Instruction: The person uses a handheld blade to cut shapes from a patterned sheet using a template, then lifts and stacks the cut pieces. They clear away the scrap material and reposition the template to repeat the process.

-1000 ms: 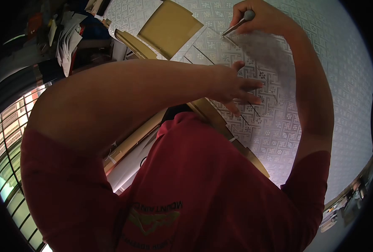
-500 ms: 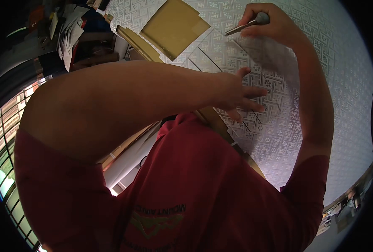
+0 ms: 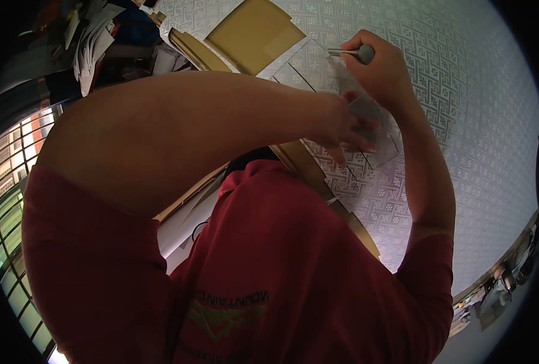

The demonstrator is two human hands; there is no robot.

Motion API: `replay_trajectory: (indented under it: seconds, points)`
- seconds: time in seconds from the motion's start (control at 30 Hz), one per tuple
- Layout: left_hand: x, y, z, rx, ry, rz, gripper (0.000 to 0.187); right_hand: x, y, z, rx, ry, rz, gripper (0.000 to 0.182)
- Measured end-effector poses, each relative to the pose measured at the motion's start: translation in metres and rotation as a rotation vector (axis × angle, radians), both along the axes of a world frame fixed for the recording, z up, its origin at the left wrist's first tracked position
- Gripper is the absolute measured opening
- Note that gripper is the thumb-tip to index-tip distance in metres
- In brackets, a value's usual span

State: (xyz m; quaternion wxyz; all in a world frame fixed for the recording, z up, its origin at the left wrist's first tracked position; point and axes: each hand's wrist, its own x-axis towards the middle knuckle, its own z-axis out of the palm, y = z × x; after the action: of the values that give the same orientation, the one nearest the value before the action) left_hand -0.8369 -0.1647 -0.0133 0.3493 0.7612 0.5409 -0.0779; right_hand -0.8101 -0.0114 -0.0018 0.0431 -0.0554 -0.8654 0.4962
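My right hand (image 3: 383,70) is closed around a slim metal tool (image 3: 362,54) with a rounded grey end; its narrow tip points left. Close below, my left hand (image 3: 348,130) overlaps a clear sheet (image 3: 379,159), glass or plastic. Its fingers show blurred through the sheet and look curled at it, though the exact contact is hard to see. Thin dark lines (image 3: 306,77) run across clear material lying on the patterned tabletop cover (image 3: 439,115), on both sides of my left forearm.
A gold-brown board (image 3: 254,35) lies at the top of the table, with a narrower piece (image 3: 200,51) to its left. Another brown strip (image 3: 309,167) runs along the near table edge. Loose papers (image 3: 93,51) lie at upper left, and a barred window (image 3: 14,182) is at far left.
My right hand has come down and left with the tool, closer to my left hand. The left fingers, earlier spread over the table, now overlap the clear sheet and look more curled.
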Motion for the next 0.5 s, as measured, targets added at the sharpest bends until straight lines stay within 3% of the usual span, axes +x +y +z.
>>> replay_trajectory:
  seconds: [0.2, 0.3, 0.37, 0.5]
  points:
    - [-0.001, -0.003, 0.002, 0.090, -0.030, 0.012, 0.073, 0.008, -0.020, -0.028, -0.049, 0.126, -0.183, 0.015]
    - [-0.001, 0.003, 0.008, -0.126, -0.007, -0.003, 0.075, -0.003, -0.027, -0.030, -0.143, 0.076, -0.199, 0.016]
    - [0.002, -0.002, -0.012, 0.057, -0.009, -0.003, 0.081, -0.016, -0.029, -0.031, -0.046, 0.180, -0.133, 0.015]
    - [0.002, -0.004, -0.007, 0.093, 0.013, 0.010, 0.082, -0.020, -0.030, -0.035, -0.068, 0.169, -0.109, 0.016]
